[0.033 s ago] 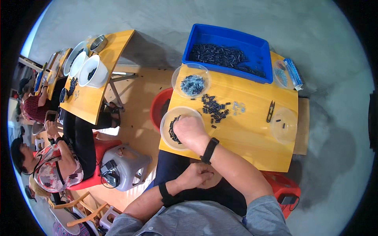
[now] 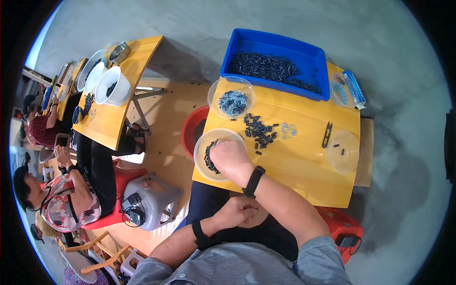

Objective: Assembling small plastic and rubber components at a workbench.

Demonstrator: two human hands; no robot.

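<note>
A white bowl (image 2: 202, 167) stands at the table's near left corner, with small black cylindrical pieces (image 2: 211, 159) inside. My right hand (image 2: 229, 156) reaches down into it, and its fingers are hidden among the pieces. Below the table edge, close to my lap, my left hand (image 2: 236, 212) is closed with curled fingers. What it holds, if anything, cannot be seen. Right of the bowl lies a loose pile of black pieces (image 2: 260, 130), with a few clear bits (image 2: 288, 129) beside it. Behind the bowl, a clear tub (image 2: 213, 102) contains pale blue, translucent parts (image 2: 232, 102).
A blue bin (image 2: 304, 61) of black pieces sits at the table's far side. Thread snips (image 2: 327, 134) and a clear round lid (image 2: 343, 161) lie to the right, near a blue box (image 2: 354, 89). A red bucket (image 2: 192, 124) is left; a person (image 2: 69, 199) sits farther left.
</note>
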